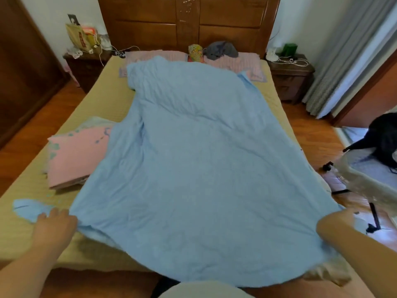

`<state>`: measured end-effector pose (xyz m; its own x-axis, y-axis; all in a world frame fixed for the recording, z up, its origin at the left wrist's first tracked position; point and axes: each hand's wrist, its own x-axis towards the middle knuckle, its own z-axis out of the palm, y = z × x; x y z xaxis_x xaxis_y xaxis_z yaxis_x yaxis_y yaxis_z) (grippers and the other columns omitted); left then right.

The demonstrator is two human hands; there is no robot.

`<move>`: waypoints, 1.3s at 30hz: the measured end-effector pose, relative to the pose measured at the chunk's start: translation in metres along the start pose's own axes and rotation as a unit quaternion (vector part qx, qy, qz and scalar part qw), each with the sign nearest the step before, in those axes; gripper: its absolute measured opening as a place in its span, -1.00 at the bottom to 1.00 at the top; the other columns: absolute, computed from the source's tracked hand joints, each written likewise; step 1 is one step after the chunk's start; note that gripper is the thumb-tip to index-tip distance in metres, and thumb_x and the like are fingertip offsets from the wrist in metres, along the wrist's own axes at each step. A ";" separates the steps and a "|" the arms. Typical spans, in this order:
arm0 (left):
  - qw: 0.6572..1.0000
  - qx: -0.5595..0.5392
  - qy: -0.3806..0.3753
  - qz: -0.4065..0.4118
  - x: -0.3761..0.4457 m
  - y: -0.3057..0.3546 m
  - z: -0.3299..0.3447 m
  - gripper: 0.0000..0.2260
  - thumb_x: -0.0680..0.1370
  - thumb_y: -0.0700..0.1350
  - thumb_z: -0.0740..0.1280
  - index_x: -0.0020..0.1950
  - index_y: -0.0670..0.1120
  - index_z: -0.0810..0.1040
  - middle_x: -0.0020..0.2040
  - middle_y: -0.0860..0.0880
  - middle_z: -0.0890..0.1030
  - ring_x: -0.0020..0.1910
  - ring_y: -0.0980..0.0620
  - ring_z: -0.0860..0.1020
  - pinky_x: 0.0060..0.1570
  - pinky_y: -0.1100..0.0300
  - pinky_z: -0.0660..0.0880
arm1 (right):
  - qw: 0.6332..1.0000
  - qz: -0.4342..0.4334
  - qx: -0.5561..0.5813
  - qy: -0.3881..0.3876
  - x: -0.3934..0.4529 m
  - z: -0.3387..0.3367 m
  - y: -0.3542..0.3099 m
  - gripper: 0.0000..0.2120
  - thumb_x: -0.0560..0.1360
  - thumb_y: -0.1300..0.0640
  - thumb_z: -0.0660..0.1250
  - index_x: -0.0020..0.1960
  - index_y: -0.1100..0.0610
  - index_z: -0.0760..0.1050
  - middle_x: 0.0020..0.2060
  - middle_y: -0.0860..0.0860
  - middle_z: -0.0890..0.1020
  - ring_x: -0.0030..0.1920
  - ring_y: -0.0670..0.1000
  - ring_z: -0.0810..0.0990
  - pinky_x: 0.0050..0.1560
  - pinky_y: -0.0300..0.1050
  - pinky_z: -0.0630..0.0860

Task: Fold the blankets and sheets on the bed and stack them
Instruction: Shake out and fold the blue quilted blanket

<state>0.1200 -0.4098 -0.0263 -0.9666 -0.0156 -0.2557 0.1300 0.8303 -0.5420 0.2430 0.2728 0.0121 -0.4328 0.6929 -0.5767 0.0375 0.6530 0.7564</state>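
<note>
A wide, rumpled light-blue blanket (193, 158) is spread lengthwise down the yellow-green quilted bed (103, 97), from the pillows to the foot. Its near left corner is gripped by the left hand (54, 224); its right edge is met by the right hand (332, 222), fingers hidden, grasp not discernible. A folded pink blanket (75, 153) lies just left.

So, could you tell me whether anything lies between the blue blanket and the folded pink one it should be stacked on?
Nothing visible does: the spread light-blue blanket already overlaps the folded pink blanket's right edge.
</note>
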 end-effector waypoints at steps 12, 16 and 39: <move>0.993 0.091 -0.038 0.058 -0.113 0.080 -0.030 -0.77 0.61 -0.10 0.23 0.20 0.14 0.57 0.22 0.03 0.41 0.14 -0.01 0.47 0.03 0.11 0.44 | 0.985 -0.117 -0.013 0.127 -0.048 0.119 -0.053 -0.61 0.65 0.15 0.09 0.45 0.06 0.38 0.38 0.05 0.48 0.37 0.13 0.43 0.39 0.13 0.25; 0.996 0.060 -0.067 0.023 -0.129 0.077 -0.020 -0.84 0.52 -0.23 0.36 0.06 -0.05 0.60 0.11 -0.08 0.46 -0.12 -0.08 0.59 -0.23 0.04 0.55 | 0.985 -0.085 0.091 0.115 -0.041 0.127 -0.039 -0.64 0.59 0.17 0.17 0.37 0.07 0.44 0.24 0.06 0.53 0.21 0.07 0.50 0.28 0.08 0.32; 0.924 -0.278 -0.135 0.224 -0.076 0.323 0.067 -0.64 0.62 0.06 0.26 0.38 -0.03 0.45 0.36 -0.12 0.41 0.30 -0.14 0.44 0.14 -0.01 0.52 | 0.758 -0.356 0.472 0.275 0.004 0.085 -0.332 -0.74 0.28 0.32 0.43 -0.05 0.14 0.67 0.01 0.12 0.61 0.02 0.22 0.61 0.10 0.12 0.55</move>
<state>0.2499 -0.1779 -0.2355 -0.7438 0.3224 -0.5855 0.2966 0.9442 0.1430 0.3048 0.0849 -0.2675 -0.9465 -0.0006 -0.3226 0.1333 0.9098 -0.3930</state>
